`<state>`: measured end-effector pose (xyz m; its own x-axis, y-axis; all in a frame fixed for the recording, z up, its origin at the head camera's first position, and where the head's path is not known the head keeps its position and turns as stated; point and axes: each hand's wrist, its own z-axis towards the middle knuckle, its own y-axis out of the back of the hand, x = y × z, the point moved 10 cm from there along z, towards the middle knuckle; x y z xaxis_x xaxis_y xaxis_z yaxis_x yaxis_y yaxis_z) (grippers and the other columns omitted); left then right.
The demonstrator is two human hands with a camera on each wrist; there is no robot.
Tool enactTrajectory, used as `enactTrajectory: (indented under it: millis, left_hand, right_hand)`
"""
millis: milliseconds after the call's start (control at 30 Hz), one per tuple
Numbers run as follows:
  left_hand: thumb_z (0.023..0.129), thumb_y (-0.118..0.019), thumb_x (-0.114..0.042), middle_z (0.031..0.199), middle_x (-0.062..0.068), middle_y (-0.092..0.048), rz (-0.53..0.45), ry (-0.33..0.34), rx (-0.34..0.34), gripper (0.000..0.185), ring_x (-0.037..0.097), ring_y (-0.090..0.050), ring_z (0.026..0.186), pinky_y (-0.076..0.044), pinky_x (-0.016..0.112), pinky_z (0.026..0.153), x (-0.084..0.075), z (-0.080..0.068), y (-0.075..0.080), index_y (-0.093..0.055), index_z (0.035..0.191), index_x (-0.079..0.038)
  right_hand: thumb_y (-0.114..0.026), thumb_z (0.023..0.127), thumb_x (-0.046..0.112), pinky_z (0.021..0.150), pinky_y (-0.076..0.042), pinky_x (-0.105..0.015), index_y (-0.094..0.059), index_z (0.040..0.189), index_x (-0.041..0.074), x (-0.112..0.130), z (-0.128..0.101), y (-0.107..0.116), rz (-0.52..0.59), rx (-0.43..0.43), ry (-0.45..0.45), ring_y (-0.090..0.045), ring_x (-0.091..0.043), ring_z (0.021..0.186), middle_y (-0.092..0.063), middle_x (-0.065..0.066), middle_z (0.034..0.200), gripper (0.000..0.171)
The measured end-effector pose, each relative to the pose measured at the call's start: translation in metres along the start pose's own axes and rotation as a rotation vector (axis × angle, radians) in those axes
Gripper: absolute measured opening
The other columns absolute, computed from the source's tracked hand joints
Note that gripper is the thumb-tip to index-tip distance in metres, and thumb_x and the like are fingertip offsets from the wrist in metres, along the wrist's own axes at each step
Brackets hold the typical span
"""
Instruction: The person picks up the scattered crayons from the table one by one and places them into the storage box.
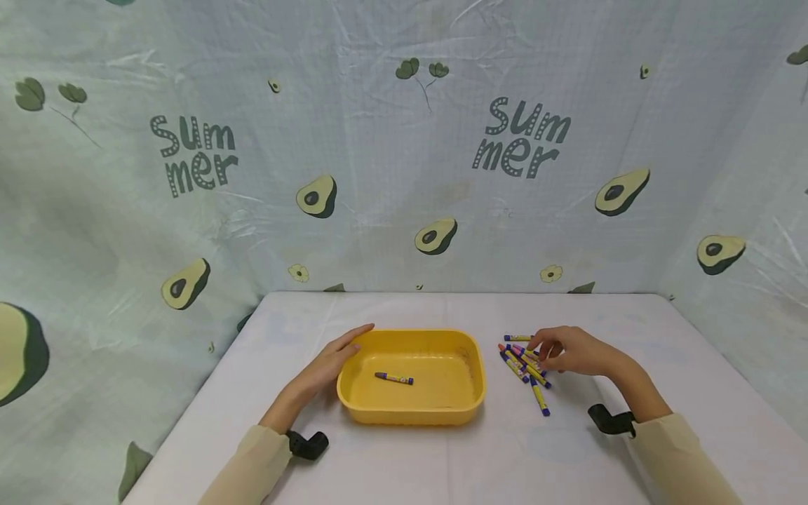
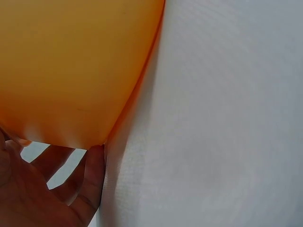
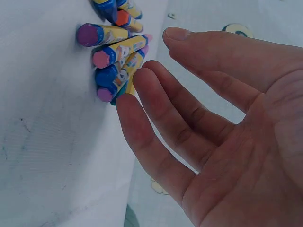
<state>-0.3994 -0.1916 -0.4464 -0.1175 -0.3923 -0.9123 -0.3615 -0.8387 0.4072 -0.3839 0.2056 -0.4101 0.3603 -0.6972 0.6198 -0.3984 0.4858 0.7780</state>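
A yellow plastic tray [image 1: 413,412] sits mid-table with one purple-and-yellow crayon [image 1: 394,379] lying inside. My left hand [image 1: 344,351] rests with straight fingers against the tray's left wall. In the left wrist view those fingers [image 2: 92,175] touch the tray's [image 2: 71,71] lower edge. A loose pile of several crayons [image 1: 524,365] lies to the right of the tray. My right hand [image 1: 546,349] hovers over that pile and holds nothing. In the right wrist view the right hand [image 3: 160,59] is spread, its fingertips just short of the crayon [image 3: 113,52] ends.
A white cloth covers the table [image 1: 442,463]. A plastic backdrop printed with avocados and "Summer" [image 1: 524,137] closes off the back and both sides. Black wrist mounts [image 1: 308,444] sit on both forearms.
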Motion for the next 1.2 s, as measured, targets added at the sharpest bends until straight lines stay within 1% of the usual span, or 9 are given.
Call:
enactTrajectory:
  millis: [233, 333, 500, 600, 800, 900, 967, 1067, 1200]
  left_hand:
    - [0.111, -0.036, -0.023, 0.171, 0.007, -0.03, 0.003, 0.019, -0.003, 0.05, 0.034, -0.023, 0.159, -0.015, 0.06, 0.13, 0.002, -0.001, -0.001, -0.037, 0.161, -0.025]
    - [0.111, -0.036, -0.023, 0.171, 0.006, -0.031, -0.009, 0.027, -0.008, 0.05, 0.034, -0.026, 0.159, -0.016, 0.06, 0.13, 0.002, -0.003, 0.0, -0.038, 0.161, -0.026]
    - [0.111, -0.036, -0.022, 0.17, 0.008, -0.031, -0.018, 0.021, -0.009, 0.05, 0.034, -0.028, 0.158, -0.017, 0.06, 0.129, 0.001, -0.004, 0.002, -0.037, 0.161, -0.024]
    - [0.111, -0.035, -0.022, 0.171, 0.009, -0.031, -0.011, 0.013, -0.003, 0.05, 0.035, -0.028, 0.158, -0.017, 0.06, 0.129, 0.0, -0.005, 0.001, -0.036, 0.162, -0.024]
    - [0.111, -0.035, -0.022, 0.17, 0.008, -0.031, -0.006, 0.021, -0.003, 0.05, 0.034, -0.029, 0.157, -0.018, 0.06, 0.129, 0.001, -0.003, 0.001, -0.036, 0.162, -0.025]
    - [0.111, -0.036, -0.021, 0.17, 0.009, -0.031, -0.007, 0.021, -0.001, 0.05, 0.035, -0.029, 0.157, -0.018, 0.061, 0.129, 0.001, -0.003, 0.0, -0.037, 0.161, -0.024]
    - [0.111, -0.036, -0.021, 0.171, 0.009, -0.03, -0.006, 0.02, 0.004, 0.051, 0.035, -0.029, 0.157, -0.017, 0.061, 0.129, 0.001, -0.004, -0.001, -0.036, 0.162, -0.024]
    - [0.111, -0.036, -0.021, 0.17, 0.008, -0.031, -0.009, 0.024, 0.0, 0.05, 0.034, -0.029, 0.157, -0.018, 0.06, 0.129, 0.001, -0.004, 0.0, -0.037, 0.161, -0.025]
    - [0.111, -0.036, -0.022, 0.17, 0.007, -0.031, -0.013, 0.025, -0.003, 0.05, 0.034, -0.028, 0.158, -0.017, 0.06, 0.13, 0.0, -0.005, 0.0, -0.038, 0.161, -0.026]
  right_hand:
    - [-0.075, 0.089, 0.01, 0.068, -0.055, -0.027, -0.068, 0.121, 0.005, -0.006, -0.002, -0.008, -0.004, 0.009, -0.039, -0.064, -0.016, 0.088, -0.07, -0.005, 0.099, 0.033]
    - [-0.076, 0.089, 0.011, 0.068, -0.053, -0.027, -0.069, 0.119, 0.006, -0.007, 0.001, -0.009, -0.01, 0.012, -0.037, -0.062, -0.014, 0.085, -0.069, -0.004, 0.096, 0.032]
    - [-0.077, 0.087, 0.011, 0.066, -0.051, -0.025, -0.07, 0.118, 0.006, -0.009, 0.004, -0.009, -0.01, 0.006, -0.051, -0.059, -0.013, 0.078, -0.067, -0.003, 0.091, 0.032]
    - [-0.077, 0.087, 0.01, 0.065, -0.05, -0.025, -0.07, 0.118, 0.006, -0.012, 0.005, -0.011, -0.002, 0.006, -0.081, -0.057, -0.013, 0.077, -0.065, -0.002, 0.089, 0.032]
    - [-0.078, 0.085, 0.009, 0.064, -0.049, -0.027, -0.07, 0.116, 0.007, -0.013, 0.004, -0.014, -0.007, -0.015, -0.134, -0.057, -0.016, 0.076, -0.064, -0.003, 0.087, 0.033]
    - [-0.08, 0.082, 0.008, 0.064, -0.049, -0.029, -0.07, 0.112, 0.007, -0.013, 0.004, -0.018, -0.016, -0.025, -0.15, -0.057, -0.017, 0.075, -0.064, -0.003, 0.087, 0.031]
    - [-0.082, 0.081, 0.008, 0.064, -0.049, -0.029, -0.069, 0.106, 0.009, -0.015, 0.004, -0.02, -0.016, -0.027, -0.168, -0.057, -0.017, 0.075, -0.063, -0.003, 0.085, 0.029]
    - [-0.083, 0.08, 0.006, 0.062, -0.049, -0.029, -0.066, 0.099, 0.01, -0.015, 0.004, -0.023, -0.019, -0.019, -0.167, -0.057, -0.017, 0.073, -0.061, -0.002, 0.082, 0.026]
    - [-0.083, 0.08, 0.003, 0.062, -0.049, -0.027, -0.067, 0.098, 0.01, -0.015, 0.005, -0.025, -0.023, -0.016, -0.163, -0.056, -0.017, 0.073, -0.06, -0.002, 0.08, 0.025]
